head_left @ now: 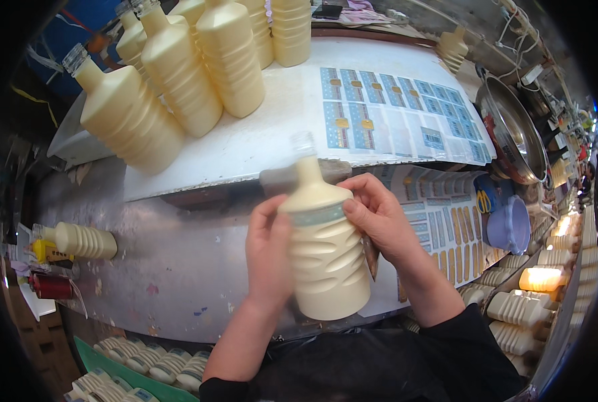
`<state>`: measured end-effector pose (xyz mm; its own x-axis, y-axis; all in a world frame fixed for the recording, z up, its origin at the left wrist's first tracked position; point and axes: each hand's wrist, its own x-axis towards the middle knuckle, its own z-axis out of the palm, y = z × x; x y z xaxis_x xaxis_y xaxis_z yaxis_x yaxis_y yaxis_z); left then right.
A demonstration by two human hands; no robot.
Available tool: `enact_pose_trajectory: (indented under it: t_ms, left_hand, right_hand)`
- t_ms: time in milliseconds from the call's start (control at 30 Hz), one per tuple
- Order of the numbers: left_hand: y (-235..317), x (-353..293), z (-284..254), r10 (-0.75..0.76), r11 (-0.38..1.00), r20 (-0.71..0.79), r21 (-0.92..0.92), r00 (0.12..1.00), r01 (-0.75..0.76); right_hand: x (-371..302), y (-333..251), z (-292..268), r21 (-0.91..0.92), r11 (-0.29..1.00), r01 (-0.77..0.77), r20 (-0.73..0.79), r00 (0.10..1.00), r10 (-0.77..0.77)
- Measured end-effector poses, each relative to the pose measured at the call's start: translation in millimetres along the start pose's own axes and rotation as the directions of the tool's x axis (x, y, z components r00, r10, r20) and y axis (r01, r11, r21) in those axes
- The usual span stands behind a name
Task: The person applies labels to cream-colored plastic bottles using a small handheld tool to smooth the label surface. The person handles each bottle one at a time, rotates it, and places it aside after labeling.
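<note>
A cream ribbed bottle (329, 281) stands nearly upright before me, its clear threaded neck blurred. Round its shoulder runs a pale blue label strip (317, 214). My left hand (269, 248), smeared by motion, grips the bottle's left side with the thumb near the strip's end. On the opposite side my right hand (379, 214) pinches the bottle at the strip's right end, thumb in front. Below the right palm shows a thin brown flat piece (371, 258); whether the hand holds it cannot be made out.
Cream bottles (232, 67) stand on a raised white board (285, 127), beside a blue label sheet (406, 107). More label strips (446, 234) lie on the right near a purple bucket (508, 226). One bottle (85, 240) lies at left; a green crate (131, 375) holds several bottles.
</note>
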<state>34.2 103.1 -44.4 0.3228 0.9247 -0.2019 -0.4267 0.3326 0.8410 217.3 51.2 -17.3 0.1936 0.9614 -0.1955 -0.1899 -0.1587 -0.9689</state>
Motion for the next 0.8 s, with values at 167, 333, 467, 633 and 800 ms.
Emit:
enact_pose_trajectory:
  t_ms: [167,333,467,633,800]
  left_hand:
    - [1,0,2,-0.022,0.999,0.029,-0.036,0.999,0.023]
    - [11,-5,8,0.007,0.997,0.047,-0.075,0.999,-0.004]
    - [14,-11,17,0.035,0.999,0.079,0.011,0.996,-0.036]
    - [4,-8,13,0.076,0.982,-0.007,0.172,0.997,-0.074]
    - [10,-8,12,0.017,0.996,-0.036,0.086,0.999,-0.014]
  right_hand:
    - [-2,-15,-9,-0.226,0.974,-0.011,-0.053,0.999,-0.001]
    - [1,-56,-14,0.126,0.988,0.086,-0.141,0.988,-0.068]
    - [12,-57,31,-0.388,0.822,0.417,-0.141,0.855,-0.5]
    - [12,-70,69,-0.756,0.595,0.272,0.03,0.923,-0.384]
    - [23,-44,28,-0.684,0.682,0.259,-0.075,0.905,-0.419]
